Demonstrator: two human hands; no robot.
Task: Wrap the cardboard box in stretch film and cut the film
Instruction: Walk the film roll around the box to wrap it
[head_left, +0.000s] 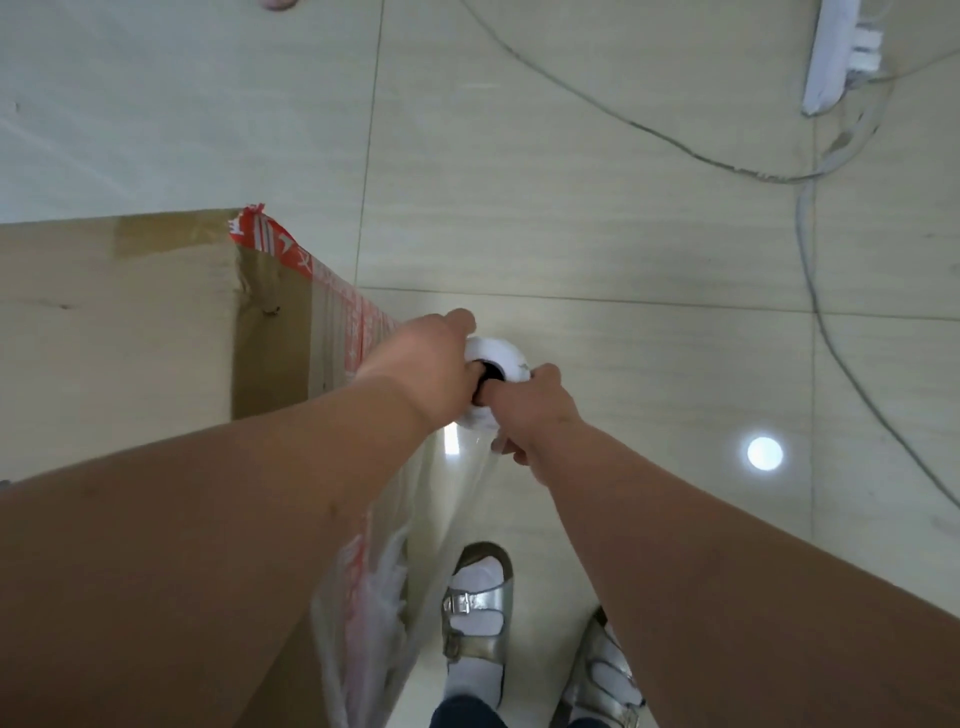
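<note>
A tall cardboard box fills the left of the head view, with red-and-white tape along its near edge. A white roll of stretch film stands upright beside the box's right side. My left hand grips the roll's top from the left, a finger in the dark core. My right hand holds the roll from the right, thumb at the core. Clear film runs from the roll down along the box side.
The floor is glossy pale tile. A grey cable loops across the right, near a white power strip at the top right. My two feet in silver sandals stand just below the roll.
</note>
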